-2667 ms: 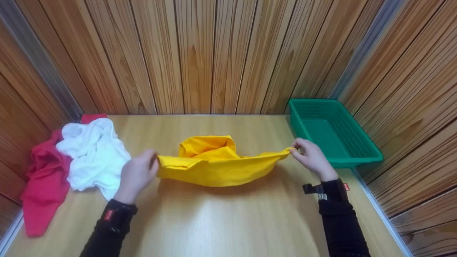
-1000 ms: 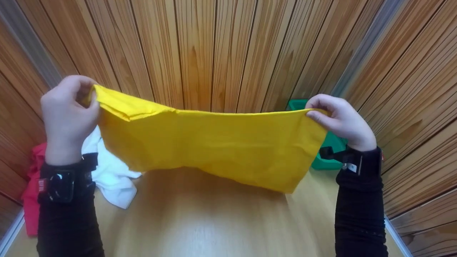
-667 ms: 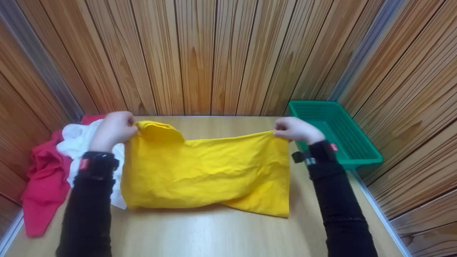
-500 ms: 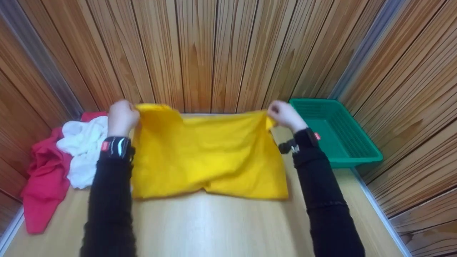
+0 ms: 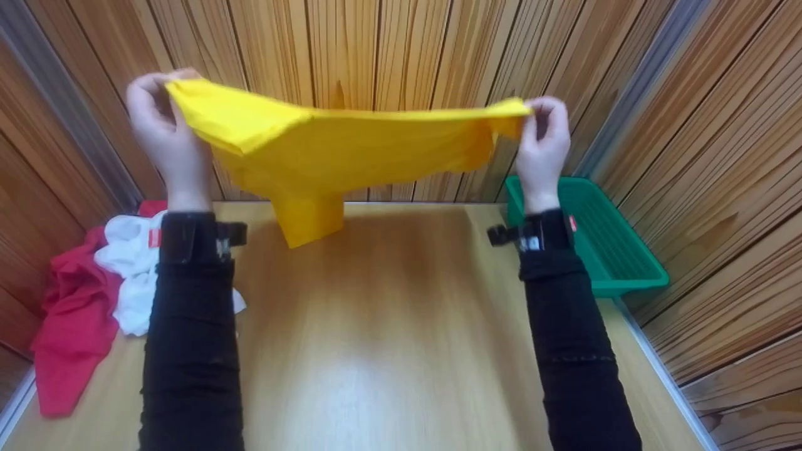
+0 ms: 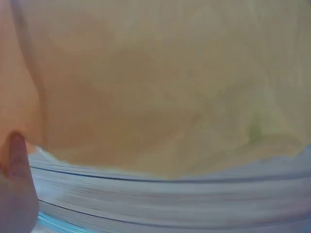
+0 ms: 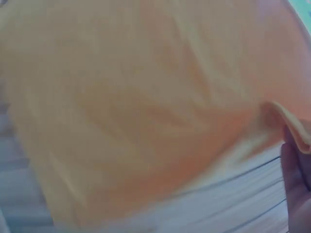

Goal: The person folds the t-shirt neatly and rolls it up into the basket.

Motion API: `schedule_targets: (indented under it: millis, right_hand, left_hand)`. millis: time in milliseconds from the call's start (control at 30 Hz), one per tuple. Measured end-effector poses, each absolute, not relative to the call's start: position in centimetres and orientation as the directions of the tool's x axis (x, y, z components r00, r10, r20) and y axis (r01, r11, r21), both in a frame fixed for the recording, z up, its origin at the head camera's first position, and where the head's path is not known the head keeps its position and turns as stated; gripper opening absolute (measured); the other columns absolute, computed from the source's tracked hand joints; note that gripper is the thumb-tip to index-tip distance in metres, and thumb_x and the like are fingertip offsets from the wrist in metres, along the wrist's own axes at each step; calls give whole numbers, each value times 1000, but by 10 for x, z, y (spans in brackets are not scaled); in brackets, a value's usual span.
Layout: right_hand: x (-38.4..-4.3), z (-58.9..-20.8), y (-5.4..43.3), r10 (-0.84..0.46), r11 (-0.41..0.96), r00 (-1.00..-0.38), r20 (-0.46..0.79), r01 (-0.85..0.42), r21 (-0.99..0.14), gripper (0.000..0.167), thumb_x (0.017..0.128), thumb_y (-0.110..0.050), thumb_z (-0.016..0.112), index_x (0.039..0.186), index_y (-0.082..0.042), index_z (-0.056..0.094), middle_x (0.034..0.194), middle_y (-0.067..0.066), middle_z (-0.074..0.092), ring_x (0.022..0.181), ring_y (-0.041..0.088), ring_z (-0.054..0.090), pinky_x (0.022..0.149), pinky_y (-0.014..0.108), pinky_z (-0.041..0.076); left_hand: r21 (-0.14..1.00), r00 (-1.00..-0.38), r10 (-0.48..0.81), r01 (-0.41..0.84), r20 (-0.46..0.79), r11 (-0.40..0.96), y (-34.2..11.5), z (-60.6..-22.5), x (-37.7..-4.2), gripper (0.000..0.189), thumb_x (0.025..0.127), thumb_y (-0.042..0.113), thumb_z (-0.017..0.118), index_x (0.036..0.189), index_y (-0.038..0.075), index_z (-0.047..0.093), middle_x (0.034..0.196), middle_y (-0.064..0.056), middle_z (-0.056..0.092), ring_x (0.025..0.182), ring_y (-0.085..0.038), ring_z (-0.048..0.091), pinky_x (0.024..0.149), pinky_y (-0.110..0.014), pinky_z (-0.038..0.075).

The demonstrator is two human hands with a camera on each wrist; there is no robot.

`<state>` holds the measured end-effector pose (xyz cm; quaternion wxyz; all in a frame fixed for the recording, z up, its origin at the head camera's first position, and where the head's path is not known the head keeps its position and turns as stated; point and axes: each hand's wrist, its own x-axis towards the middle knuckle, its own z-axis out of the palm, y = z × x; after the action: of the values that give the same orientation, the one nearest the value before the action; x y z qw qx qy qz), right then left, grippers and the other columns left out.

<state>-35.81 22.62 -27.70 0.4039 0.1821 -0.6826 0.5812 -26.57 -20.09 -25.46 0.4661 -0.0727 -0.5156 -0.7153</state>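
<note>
A yellow cloth (image 5: pixel 376 147) hangs in the air between both hands, its upper edge pulled nearly straight. My left hand (image 5: pixel 164 128) pinches its left corner, where a folded flap lies over the edge. At the other corner, my right hand (image 5: pixel 544 147) grips the fabric between thumb and fingers. A narrow part of the cloth dangles lower, left of the middle. Both wrist views are mostly filled by the cloth (image 6: pixel 146 87), which looks pale and blurred there. In the right wrist view, fingers (image 7: pixel 295 177) hold a bunched edge. Whether it is a garment, I cannot tell.
On the table's left lie a crumpled red cloth (image 5: pixel 75 319) and a white cloth (image 5: pixel 128 250), partly behind the left sleeve. A green plastic basket (image 5: pixel 626 285) stands at the back right, near the right forearm. Wood-panelled walls enclose the table (image 5: pixel 376 351).
Both hands have raised the yellow cloth off the table, lowered it, and lifted it again, higher than before. It has swung up and away. The red and white cloths and the basket stay put.
</note>
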Motion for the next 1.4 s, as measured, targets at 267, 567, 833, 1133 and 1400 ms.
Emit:
schedule_targets:
  millis: [267, 567, 833, 1133, 1400]
  right_hand:
    - [-348, -430, 305, -424, 664, -785, 451, -609, -435, 7, 93, 1, 63, 99, 4, 64, 97, 18, 64, 93, 35, 60, 84, 50, 48]
    - [-314, -522, 318, -624, 706, -780, 42, -586, -399, 5, 94, -9, 65, 93, -4, 63, 90, 5, 63, 86, 26, 57, 84, 48, 48]
    - [-295, -523, 315, -653, 710, -756, 47, -632, -311, 7, 91, -7, 69, 90, -8, 62, 87, 1, 58, 82, 23, 55, 80, 44, 49]
    - [-282, -529, 310, -637, 727, -766, 83, -634, -264, 13, 88, -4, 73, 85, -10, 62, 89, 1, 53, 85, 22, 53, 79, 42, 48]
    - [-267, -530, 305, -644, 730, -758, 98, -648, -217, 19, 83, -3, 76, 80, -14, 61, 92, 2, 53, 87, 25, 53, 78, 43, 47]
  left_hand:
    - [679, -942, 176, 328, 286, 657, -240, -376, -254, 12, 97, 4, 54, 105, -3, 61, 95, -12, 60, 88, -26, 55, 81, -43, 46]
    - [646, -906, 274, 2, -322, 764, -236, -487, -242, 11, 88, 4, 58, 96, 9, 63, 88, -7, 61, 82, -27, 56, 75, -41, 48]
    - [616, -915, 248, -1, -319, 788, -236, -502, -228, 7, 89, 7, 61, 95, 9, 63, 81, -6, 59, 76, -26, 55, 71, -38, 46]
    - [628, -932, 278, 73, -234, 775, -241, -505, -213, 3, 88, 7, 63, 91, 7, 62, 77, -2, 56, 74, -22, 52, 69, -36, 43]
    - [633, -931, 285, 81, -228, 770, -245, -506, -204, 4, 86, 6, 64, 89, 7, 62, 75, -1, 56, 73, -21, 52, 68, -36, 43]
